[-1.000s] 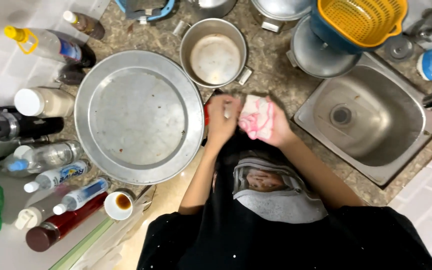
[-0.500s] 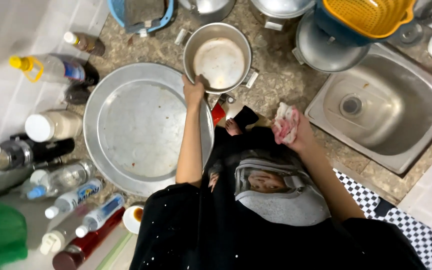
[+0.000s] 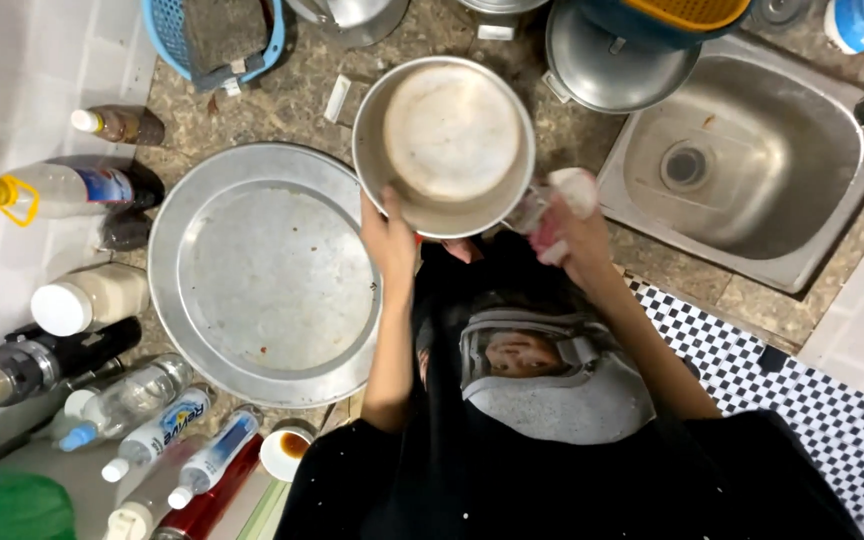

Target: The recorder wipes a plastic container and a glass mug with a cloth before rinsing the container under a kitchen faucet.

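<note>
On the tabletop (image 3: 282,115): a speckled stone surface carrying dishes, bottles and a steel sink (image 3: 752,170) set in at the right.
Left hand (image 3: 389,235): fingers clenched over the near rim of the metal pot (image 3: 444,145), thumb inside the wall, which seems to keep the pot steady and tilted up toward the camera.
Metal pot: round, its inside pale and smeared, held above the tabletop between the big round tray (image 3: 267,275) and the sink, its rim overlapping the tray's edge.
Right hand (image 3: 572,235): fingers closed around a pink and white cloth (image 3: 557,205), bunched just beside the pot's right rim, near its small handle.
Big round tray: flat on the tabletop, with a few small brown specks.
Left edge: a row of bottles (image 3: 62,190) along the tiled wall, kept apart from the pot and hands.
Top edge: a blue basket (image 3: 207,40) and a pot lid (image 3: 612,55), behind the pot.
</note>
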